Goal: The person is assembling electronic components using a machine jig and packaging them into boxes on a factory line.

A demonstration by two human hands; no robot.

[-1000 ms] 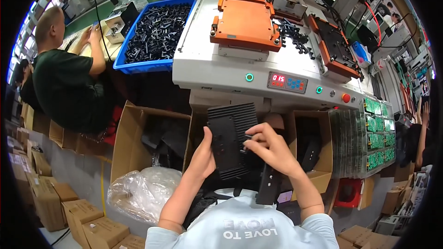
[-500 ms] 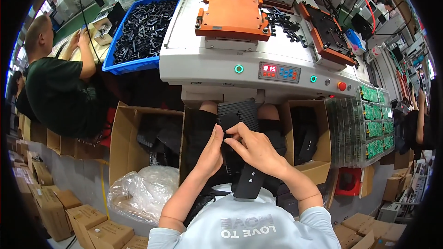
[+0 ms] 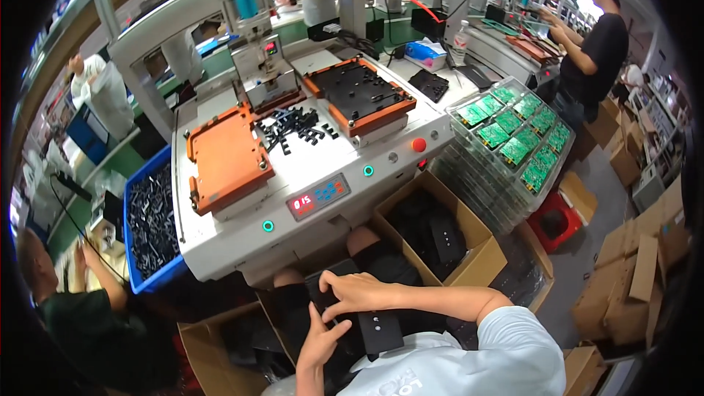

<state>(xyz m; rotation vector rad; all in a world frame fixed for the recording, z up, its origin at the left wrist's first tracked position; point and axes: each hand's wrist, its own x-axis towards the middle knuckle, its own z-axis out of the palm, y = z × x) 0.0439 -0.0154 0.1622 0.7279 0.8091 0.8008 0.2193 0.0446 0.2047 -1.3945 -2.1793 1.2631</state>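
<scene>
Over my lap, my left hand (image 3: 320, 341) and my right hand (image 3: 358, 295) close in on a dark black plastic panel (image 3: 339, 313). My right fingers curl over its far end, while the thumb and fingers of my left hand grip it from the near left side. Part of the panel is hidden behind my fingers, and any small piece between them cannot be made out. Close to my right wrist, another flat black panel (image 3: 381, 332) with small round marks rests against my body.
Before me stands a white press machine (image 3: 242, 238) with an orange fixture (image 3: 229, 160), a black-topped fixture (image 3: 359, 95) and loose black clips (image 3: 293, 126). A blue bin (image 3: 150, 220) of clips sits left. Cardboard boxes (image 3: 480, 249) flank my legs; trays of green circuit boards (image 3: 513, 128) stand right.
My view has swung to the right and tilted, so more of the machine and the right side shows. Both hands stay at the black panel over my lap.
</scene>
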